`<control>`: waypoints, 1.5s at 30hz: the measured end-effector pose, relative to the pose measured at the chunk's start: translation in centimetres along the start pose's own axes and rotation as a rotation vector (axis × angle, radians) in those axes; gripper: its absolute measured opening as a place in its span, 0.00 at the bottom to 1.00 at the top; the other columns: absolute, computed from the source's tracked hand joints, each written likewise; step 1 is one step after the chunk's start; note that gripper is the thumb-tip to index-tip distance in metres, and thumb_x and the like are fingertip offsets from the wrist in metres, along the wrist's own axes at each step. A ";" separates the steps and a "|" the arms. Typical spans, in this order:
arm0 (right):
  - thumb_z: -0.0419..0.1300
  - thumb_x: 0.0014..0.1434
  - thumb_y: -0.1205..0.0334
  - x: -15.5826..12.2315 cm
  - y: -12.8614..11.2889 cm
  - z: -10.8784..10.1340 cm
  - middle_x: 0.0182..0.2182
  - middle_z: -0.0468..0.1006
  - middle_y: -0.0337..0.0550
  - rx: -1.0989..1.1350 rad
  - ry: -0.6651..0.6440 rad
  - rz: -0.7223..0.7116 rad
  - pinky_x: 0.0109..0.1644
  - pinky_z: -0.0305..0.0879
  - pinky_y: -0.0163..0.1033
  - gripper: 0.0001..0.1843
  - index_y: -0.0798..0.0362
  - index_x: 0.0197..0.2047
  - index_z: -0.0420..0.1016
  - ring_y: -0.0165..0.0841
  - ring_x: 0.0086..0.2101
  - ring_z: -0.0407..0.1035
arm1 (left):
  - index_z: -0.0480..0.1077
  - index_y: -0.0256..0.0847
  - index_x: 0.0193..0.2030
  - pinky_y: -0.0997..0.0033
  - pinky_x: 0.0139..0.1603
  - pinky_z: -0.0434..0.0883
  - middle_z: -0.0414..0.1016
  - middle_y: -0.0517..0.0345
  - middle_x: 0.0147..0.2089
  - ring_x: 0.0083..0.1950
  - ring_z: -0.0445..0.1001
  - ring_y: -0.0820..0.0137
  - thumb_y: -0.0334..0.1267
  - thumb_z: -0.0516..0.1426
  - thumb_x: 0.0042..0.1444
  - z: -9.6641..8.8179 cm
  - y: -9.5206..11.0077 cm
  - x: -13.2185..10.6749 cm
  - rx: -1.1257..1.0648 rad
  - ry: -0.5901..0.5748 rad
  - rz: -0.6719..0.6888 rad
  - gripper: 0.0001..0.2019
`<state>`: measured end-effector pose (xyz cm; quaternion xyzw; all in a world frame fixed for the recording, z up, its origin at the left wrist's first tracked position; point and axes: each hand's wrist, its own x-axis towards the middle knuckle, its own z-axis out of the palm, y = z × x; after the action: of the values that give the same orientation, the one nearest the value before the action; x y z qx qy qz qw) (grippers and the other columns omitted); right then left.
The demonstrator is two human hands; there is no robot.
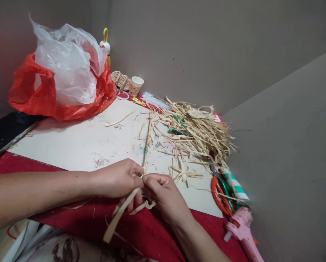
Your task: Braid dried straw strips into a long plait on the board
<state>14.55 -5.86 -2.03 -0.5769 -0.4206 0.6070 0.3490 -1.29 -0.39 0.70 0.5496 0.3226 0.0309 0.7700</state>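
My left hand (pixel 128 178) and my right hand (pixel 159 187) meet at the near edge of a white board (pixel 78 140). Both are closed, fingers pinching the near end of a narrow straw braid (pixel 148 145). From there the braid runs away from me across the board, loose fibre tips sticking out along it. A wide flat straw strip (pixel 120 216) hangs down below my left hand, and a shorter curled piece (pixel 143 206) dangles under my right. The exact spot where the strands cross is hidden by my fingertips.
A big pile of dry straw (pixel 203 127) lies at the right back. Scissors (pixel 220 196) and a pink glue gun (pixel 241 225) are at the right edge. Red and white plastic bags (pixel 64 72) stand left, near a paper cup (pixel 136 86) and a woven straw piece (pixel 121 80). Grey walls enclose the back.
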 end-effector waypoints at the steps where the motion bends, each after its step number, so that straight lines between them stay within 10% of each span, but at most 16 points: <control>1: 0.55 0.55 0.59 0.0 0.0 0.0 0.11 0.53 0.30 0.009 -0.003 -0.001 0.20 0.42 0.32 0.18 0.55 0.16 0.61 0.22 0.15 0.45 | 0.65 0.38 0.33 0.78 0.16 0.60 0.71 0.61 0.22 0.15 0.64 0.76 0.35 0.49 0.51 0.2 -0.1 0.1 -0.032 0.010 -0.009 0.06; 17: 0.58 0.55 0.53 -0.5 -0.3 0.6 0.12 0.53 0.29 0.104 -0.105 0.044 0.18 0.41 0.31 0.20 0.55 0.18 0.62 0.21 0.14 0.42 | 0.64 0.38 0.34 0.80 0.18 0.54 0.63 0.66 0.19 0.19 0.60 0.78 0.34 0.51 0.49 1.6 -1.6 0.0 0.211 0.279 0.118 0.05; 25: 0.60 0.53 0.48 -0.6 -0.5 0.1 0.13 0.54 0.29 0.075 -0.099 0.056 0.19 0.40 0.31 0.21 0.55 0.20 0.62 0.21 0.16 0.43 | 0.66 0.39 0.35 0.77 0.17 0.53 0.63 0.65 0.17 0.16 0.60 0.76 0.36 0.50 0.45 0.2 0.3 -0.5 0.272 0.093 -0.042 0.09; 30: 0.58 0.55 0.48 -0.7 -0.8 -0.1 0.15 0.52 0.29 0.068 -0.122 0.025 0.19 0.40 0.30 0.20 0.54 0.22 0.60 0.21 0.16 0.42 | 0.67 0.38 0.34 0.79 0.21 0.54 0.62 0.67 0.20 0.20 0.57 0.78 0.33 0.53 0.42 -1.0 0.4 0.3 0.322 0.324 0.119 0.09; 45: 0.57 0.56 0.50 -0.8 -0.8 -0.6 0.18 0.56 0.31 -0.014 -0.161 0.041 0.23 0.40 0.31 0.18 0.57 0.26 0.66 0.23 0.20 0.44 | 0.75 0.36 0.31 0.77 0.20 0.51 0.65 0.64 0.21 0.20 0.52 0.79 0.38 0.52 0.49 -1.9 -0.4 0.5 0.291 0.111 0.157 0.11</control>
<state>15.18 -6.18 -1.01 -0.5370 -0.4397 0.6554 0.2977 -2.04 1.17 -0.21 0.6761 0.3219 0.0741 0.6586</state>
